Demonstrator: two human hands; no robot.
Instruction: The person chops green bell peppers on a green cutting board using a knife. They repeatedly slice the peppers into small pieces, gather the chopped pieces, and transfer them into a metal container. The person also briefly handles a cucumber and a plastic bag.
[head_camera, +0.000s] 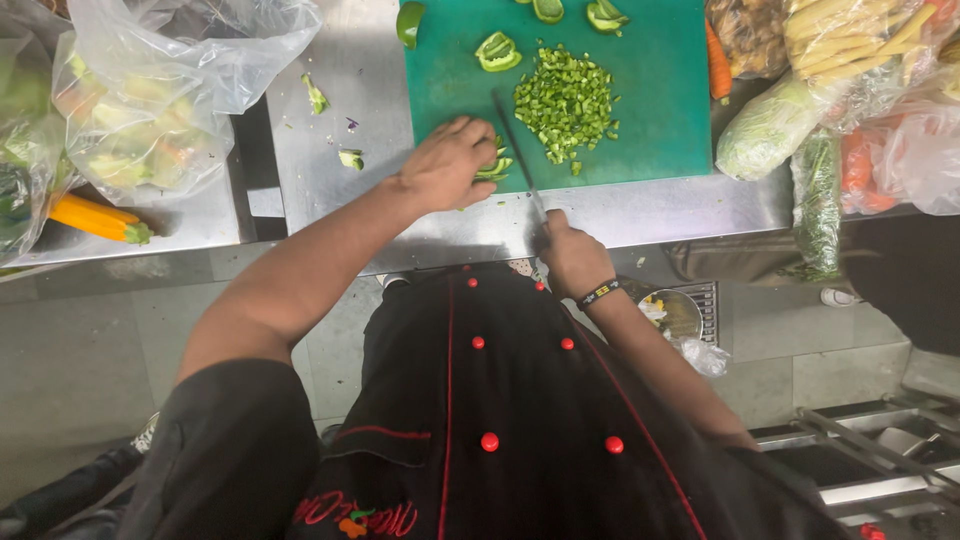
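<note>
A long steel counter (330, 110) holds a big green cutting board (655, 70). Clear bags of vegetables (150, 100) sit at the far left, with more bags at the right. On the board is a heap of chopped green pepper (565, 100). The left hand (448, 165) curls its fingers down on some pepper strips (494, 167) at the board's near edge. The right hand (572, 255) is closed tight around a knife (520, 155), whose blade lies just beside the strips.

Green pepper strips (494, 166) lying bunched at green plastic cutting board's (660, 100) near edge; long steel-bladed knife (518, 150) resting angled across them.
</note>
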